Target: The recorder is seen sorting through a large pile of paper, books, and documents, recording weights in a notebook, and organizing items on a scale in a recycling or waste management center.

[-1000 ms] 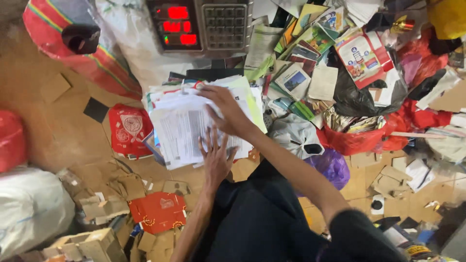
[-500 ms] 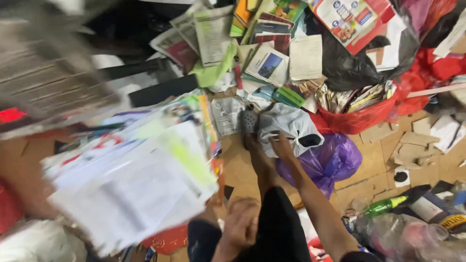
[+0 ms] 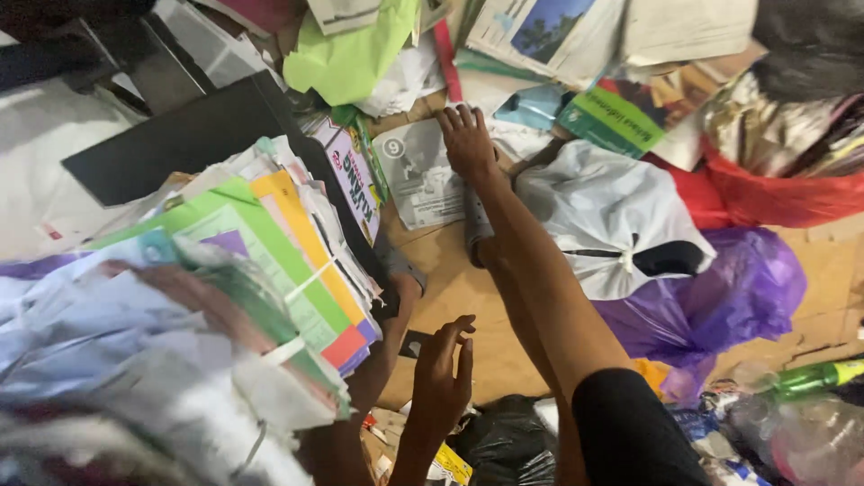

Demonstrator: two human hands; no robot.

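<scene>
Grey booklet: lay flat on the brown cardboard floor, near the top middle of the view, just beside the bundle of books and papers. Was pressed at its upper right corner by the right hand, fingers stretched out and spread, palm down, nothing clasped. Reached there on a long bare arm out of a black sleeve at the lower right.

Left hand: hung lower down, over bare cardboard, fingers loose and slightly curled, released, gripping nothing. Sat close to the near edge of the bundle, apart from it as far as could be seen.

Bundle: filled the left half, tied with white string, coloured covers in green, yellow and purple fanned at the edge, lower part blurred. Could not tell what held it up.

Right of the outstretched arm: knotted white plastic bag, touching a purple bag below it and a red bag behind. Green bottle at the far right edge. Above the booklet, a heap of loose books and a crumpled light green sheet. Black board behind the bundle.
</scene>
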